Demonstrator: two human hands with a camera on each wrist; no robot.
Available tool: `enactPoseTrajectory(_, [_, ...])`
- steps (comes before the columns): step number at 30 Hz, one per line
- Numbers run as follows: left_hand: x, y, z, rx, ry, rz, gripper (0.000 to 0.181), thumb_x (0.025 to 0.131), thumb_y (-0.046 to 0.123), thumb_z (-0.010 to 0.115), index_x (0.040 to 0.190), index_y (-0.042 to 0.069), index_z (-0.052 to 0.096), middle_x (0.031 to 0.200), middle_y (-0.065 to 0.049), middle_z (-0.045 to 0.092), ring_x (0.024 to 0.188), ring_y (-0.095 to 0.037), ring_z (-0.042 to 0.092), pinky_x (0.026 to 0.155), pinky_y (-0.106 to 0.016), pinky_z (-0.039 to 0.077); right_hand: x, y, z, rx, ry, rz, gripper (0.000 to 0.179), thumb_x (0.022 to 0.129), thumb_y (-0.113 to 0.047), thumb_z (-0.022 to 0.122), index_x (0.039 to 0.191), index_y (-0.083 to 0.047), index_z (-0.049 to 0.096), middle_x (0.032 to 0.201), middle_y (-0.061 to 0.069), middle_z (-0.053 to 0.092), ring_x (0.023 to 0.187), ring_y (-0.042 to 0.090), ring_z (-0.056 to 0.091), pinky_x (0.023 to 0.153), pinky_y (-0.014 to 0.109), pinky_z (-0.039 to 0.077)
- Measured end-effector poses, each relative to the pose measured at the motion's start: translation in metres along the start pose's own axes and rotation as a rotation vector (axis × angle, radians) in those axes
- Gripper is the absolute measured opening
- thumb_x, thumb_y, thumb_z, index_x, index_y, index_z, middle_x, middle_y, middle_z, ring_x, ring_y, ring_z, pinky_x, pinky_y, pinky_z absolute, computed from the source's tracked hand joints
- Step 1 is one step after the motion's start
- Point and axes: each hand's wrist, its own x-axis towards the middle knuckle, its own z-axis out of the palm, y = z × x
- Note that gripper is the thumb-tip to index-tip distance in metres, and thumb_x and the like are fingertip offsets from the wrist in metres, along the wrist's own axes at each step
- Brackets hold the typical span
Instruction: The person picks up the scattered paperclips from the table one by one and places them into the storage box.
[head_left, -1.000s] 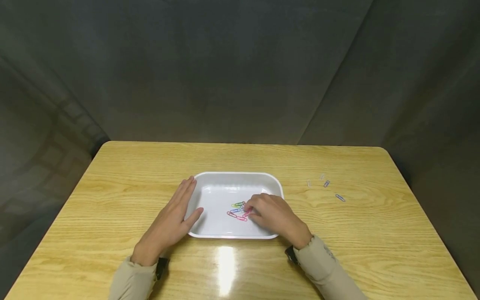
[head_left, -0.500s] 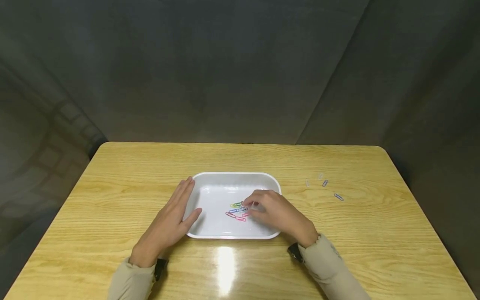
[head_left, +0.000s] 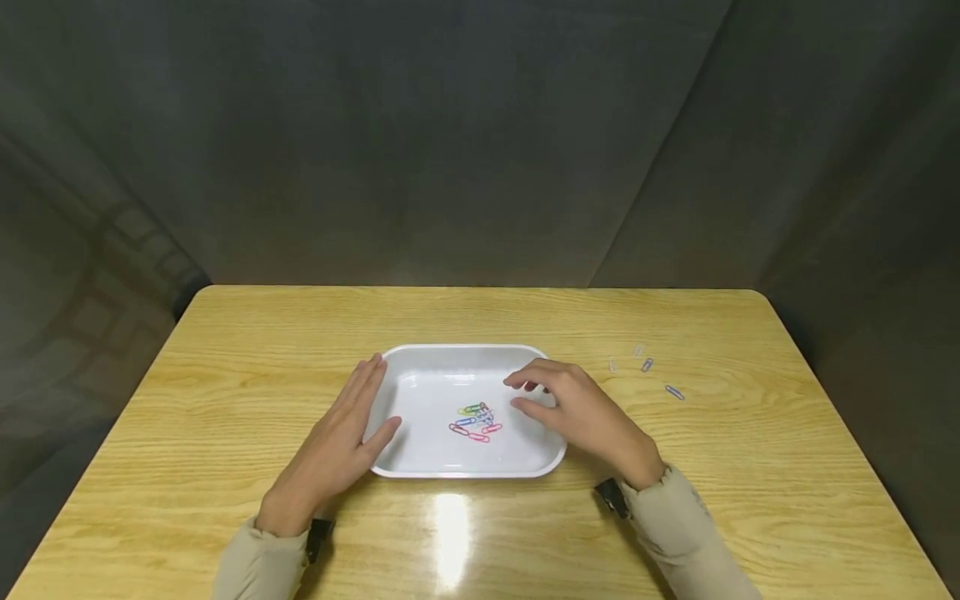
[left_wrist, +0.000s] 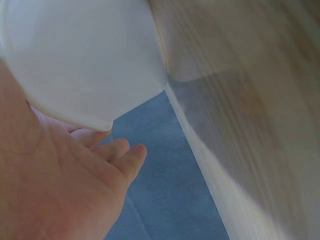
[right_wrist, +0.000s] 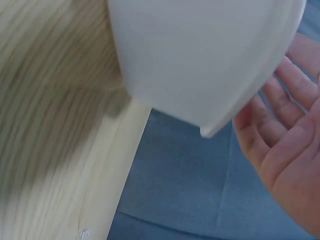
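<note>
A white tray [head_left: 427,450] sits on the table, and several coloured paper clips [head_left: 478,437] lie in a loose cluster on its floor: pink, red, blue, green, yellow and pale ones. My left hand [head_left: 336,437] lies along the tray's left rim, fingers straight and thumb reaching over the inside. In the left wrist view that hand [left_wrist: 65,165] is right at the tray's wall. Over the tray's right side hovers my right hand [head_left: 581,408], its fingers loosely bent, thumb apart, nothing between them. The right wrist view has this hand [right_wrist: 292,130] beside the outer rim.
To the right of the tray, two blue paper clips [head_left: 675,392] and two pale paper clips [head_left: 612,365] lie on the wooden table [head_left: 750,467]. A dark curtain [head_left: 420,167] hangs behind the table's far edge.
My right hand has drawn back from the paper clips, up and to the right, with thumb and fingers spreading apart. The clips it covered now show. My left hand stays on the rim.
</note>
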Motion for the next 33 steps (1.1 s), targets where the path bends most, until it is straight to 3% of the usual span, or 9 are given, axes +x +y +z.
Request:
enactPoseTrajectory(7, [0.0,0.0,0.001,0.0,0.018,0.014,0.078,0.101,0.044,0.052,0.16,0.011,0.013,0.168,-0.008,0.012,0.155,-0.034,0.013,0.122,-0.057,0.023,-0.007,0.008,-0.008,-0.006,0.075,-0.02,0.023,0.088,-0.015,0.075,0.112,-0.011,0.073,0.105,0.003,0.072,0.091,0.017,0.065,0.071,0.025,0.053])
enactPoseTrajectory(15, [0.0,0.0,-0.001,0.005,0.013,0.011,0.079,0.101,0.044,0.052,0.16,0.011,0.013,0.168,-0.01,0.013,0.155,-0.035,0.013,0.122,-0.058,0.023,-0.016,0.019,-0.016,-0.052,0.129,-0.046,0.026,0.088,-0.021,0.077,0.111,-0.01,0.073,0.111,-0.001,0.071,0.104,0.02,0.068,0.087,0.037,0.058])
enactPoseTrajectory(25, [0.001,-0.001,0.0,0.001,0.002,0.015,0.079,0.101,0.045,0.051,0.161,0.011,0.012,0.168,-0.01,0.012,0.155,-0.035,0.013,0.122,-0.057,0.022,-0.03,0.034,-0.03,-0.056,0.154,-0.007,0.024,0.088,-0.018,0.077,0.111,-0.013,0.073,0.112,0.001,0.072,0.106,0.021,0.068,0.089,0.044,0.058])
enactPoseTrajectory(33, [0.001,-0.001,0.001,0.003,0.019,0.031,0.077,0.102,0.043,0.051,0.16,0.01,0.013,0.167,-0.012,0.014,0.154,-0.035,0.014,0.122,-0.057,0.023,-0.043,0.049,-0.038,-0.14,0.204,-0.003,0.023,0.086,-0.018,0.078,0.109,-0.012,0.073,0.109,-0.001,0.072,0.104,0.021,0.068,0.087,0.045,0.057])
